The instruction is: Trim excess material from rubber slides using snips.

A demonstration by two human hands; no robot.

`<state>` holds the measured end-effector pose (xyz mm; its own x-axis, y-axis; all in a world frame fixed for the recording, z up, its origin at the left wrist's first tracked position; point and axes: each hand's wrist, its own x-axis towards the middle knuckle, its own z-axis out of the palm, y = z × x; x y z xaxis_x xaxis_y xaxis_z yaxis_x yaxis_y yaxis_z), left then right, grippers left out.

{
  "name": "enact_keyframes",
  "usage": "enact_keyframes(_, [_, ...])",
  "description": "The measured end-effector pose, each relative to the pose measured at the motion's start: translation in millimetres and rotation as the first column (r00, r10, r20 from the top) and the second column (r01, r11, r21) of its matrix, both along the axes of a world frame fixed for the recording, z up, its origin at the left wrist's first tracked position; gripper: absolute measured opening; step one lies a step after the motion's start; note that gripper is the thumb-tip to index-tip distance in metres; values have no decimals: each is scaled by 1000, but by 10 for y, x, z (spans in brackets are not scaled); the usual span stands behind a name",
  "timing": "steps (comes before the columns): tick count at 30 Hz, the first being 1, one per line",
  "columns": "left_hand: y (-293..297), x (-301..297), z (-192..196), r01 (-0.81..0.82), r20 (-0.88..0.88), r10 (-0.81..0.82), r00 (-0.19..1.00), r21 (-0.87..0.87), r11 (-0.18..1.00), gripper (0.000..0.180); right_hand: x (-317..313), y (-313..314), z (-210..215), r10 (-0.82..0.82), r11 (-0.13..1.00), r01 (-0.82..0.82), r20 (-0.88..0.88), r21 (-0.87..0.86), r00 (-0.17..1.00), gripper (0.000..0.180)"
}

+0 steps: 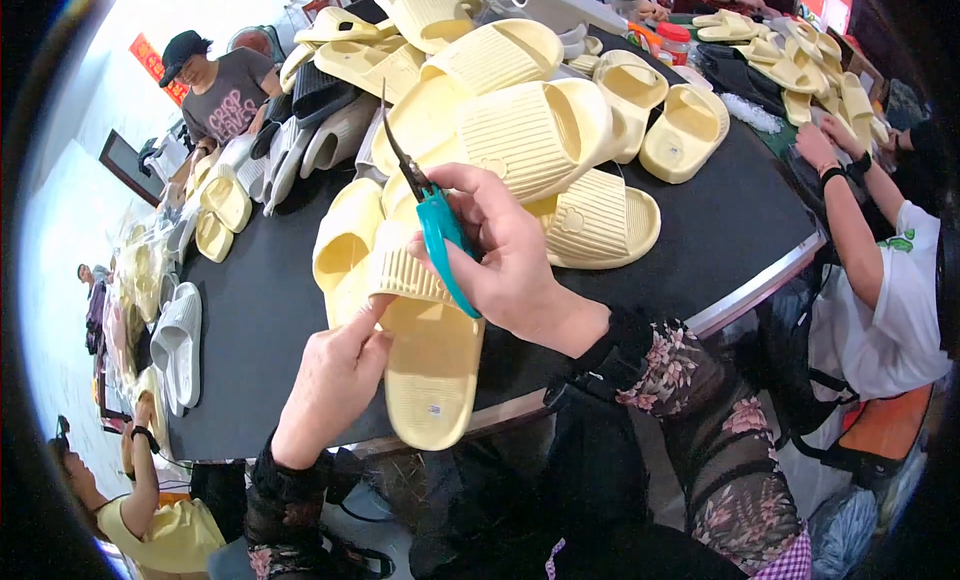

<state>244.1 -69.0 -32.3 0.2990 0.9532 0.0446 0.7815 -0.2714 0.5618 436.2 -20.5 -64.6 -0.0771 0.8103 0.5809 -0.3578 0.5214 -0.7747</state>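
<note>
My right hand (510,260) is closed around teal-handled scissors (440,230), whose dark, slim blades point up and away. Below it, my left hand (335,380) grips the edge of a pale yellow slide slipper (435,380) at its ribbed strap, thumb and fingers pinching the side. The slipper's heel points toward me, with a small light mark on its footbed. Another yellow slipper (347,242) lies just left of it. Behind my hands rises a pile of yellow slippers (530,130) with ribbed straps.
The black table (260,320) has a metal edge (760,280) at the right. Grey-white slippers (178,345) lie at its left; more yellow slippers (800,60) are piled far right, past a red-lidded jar (673,45). Several people work around it, one close on my right (870,290).
</note>
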Motion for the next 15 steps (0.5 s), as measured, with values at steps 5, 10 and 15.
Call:
enact_keyframes(5, [167,17,43,-32,-35,33,999,47,998,37,7,19,-16,0,1000,0,-22,-1,1000,43])
enact_keyframes(10, [306,-53,-113,-124,206,113,972,42,991,42,-25,89,-56,-138,985,139,-9,106,990,38])
enact_keyframes(15, [349,-46,-261,-48,241,43,969,15,999,49,10,64,-57,-120,990,118,26,78,992,38])
